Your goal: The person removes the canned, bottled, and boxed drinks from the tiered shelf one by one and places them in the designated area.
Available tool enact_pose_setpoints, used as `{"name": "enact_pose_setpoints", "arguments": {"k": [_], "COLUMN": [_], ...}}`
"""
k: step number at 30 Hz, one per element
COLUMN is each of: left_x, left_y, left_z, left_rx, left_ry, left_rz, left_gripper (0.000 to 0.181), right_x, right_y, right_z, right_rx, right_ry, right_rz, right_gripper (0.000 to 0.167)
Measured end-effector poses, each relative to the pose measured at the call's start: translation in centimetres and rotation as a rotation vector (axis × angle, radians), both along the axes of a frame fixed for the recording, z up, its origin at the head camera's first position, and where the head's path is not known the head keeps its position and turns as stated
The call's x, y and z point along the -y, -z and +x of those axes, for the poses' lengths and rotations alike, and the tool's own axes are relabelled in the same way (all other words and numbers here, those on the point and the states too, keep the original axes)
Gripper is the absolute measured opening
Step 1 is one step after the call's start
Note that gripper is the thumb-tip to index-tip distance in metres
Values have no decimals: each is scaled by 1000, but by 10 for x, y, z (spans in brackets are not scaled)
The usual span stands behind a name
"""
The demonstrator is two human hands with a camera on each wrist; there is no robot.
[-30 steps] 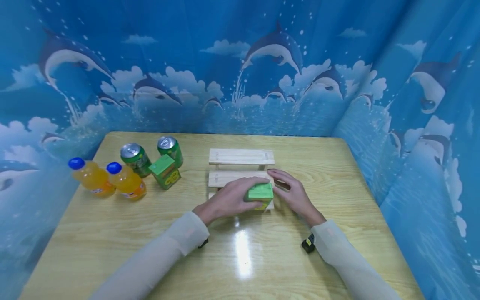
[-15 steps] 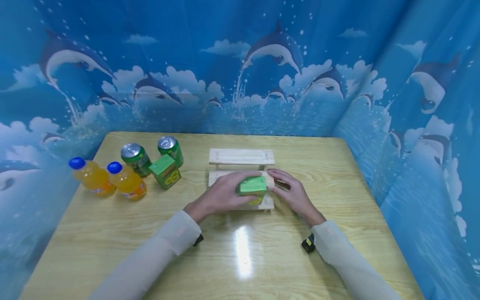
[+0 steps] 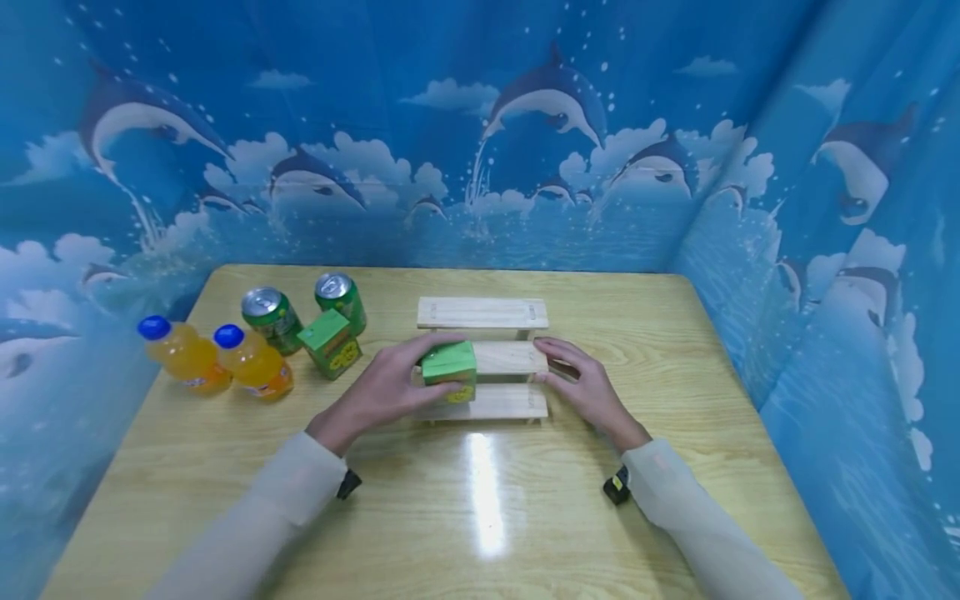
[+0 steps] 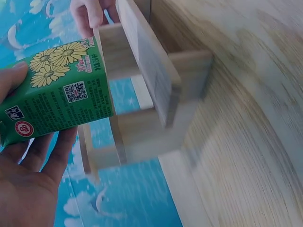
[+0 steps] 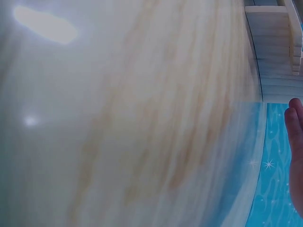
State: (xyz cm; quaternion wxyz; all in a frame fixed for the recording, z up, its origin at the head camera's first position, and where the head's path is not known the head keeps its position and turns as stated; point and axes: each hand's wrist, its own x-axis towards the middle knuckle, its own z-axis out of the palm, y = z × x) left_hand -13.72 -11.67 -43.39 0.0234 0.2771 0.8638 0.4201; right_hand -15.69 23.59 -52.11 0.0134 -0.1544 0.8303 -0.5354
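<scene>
A wooden three-step display rack (image 3: pixel 510 402) stands at the middle of the table. My left hand (image 3: pixel 386 379) grips a green drink carton (image 3: pixel 450 371) with yellow flowers, thumb on one side and fingers on the other. The carton is upright at the left end of the middle step; in the left wrist view its base (image 4: pixel 105 78) appears to meet that board. At the rack's right end, my right hand (image 3: pixel 588 392) holds the middle step's end between thumb and fingers. Only part of that hand (image 5: pixel 296 156) enters the right wrist view.
To the left stand two orange drink bottles (image 3: pixel 183 358) with blue caps, two green cans (image 3: pixel 341 304) and another green carton (image 3: pixel 330 346). A blue dolphin curtain (image 3: pixel 480 167) surrounds the wooden table (image 3: pixel 645 317) at the back and sides.
My left hand has carried the carton leftward along the rack, from its right end to the left end of the middle step. The right hand has stayed at the rack's right end.
</scene>
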Motion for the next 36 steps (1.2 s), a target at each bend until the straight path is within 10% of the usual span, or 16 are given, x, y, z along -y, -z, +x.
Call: {"name": "enact_pose_setpoints", "arguments": {"k": [12, 36], "left_x": [54, 139], "left_y": [-5, -10], "left_z": [10, 45], "left_rx": [-69, 111], "left_ry": [-142, -410], "left_rz": [-44, -150], "left_gripper": [70, 74], "right_x": [1, 1], "right_y": [-1, 1], "right_z": [1, 0], "right_rx": [4, 6], "right_ry": [-2, -2], "right_rz": [0, -10], "right_gripper": [56, 55]}}
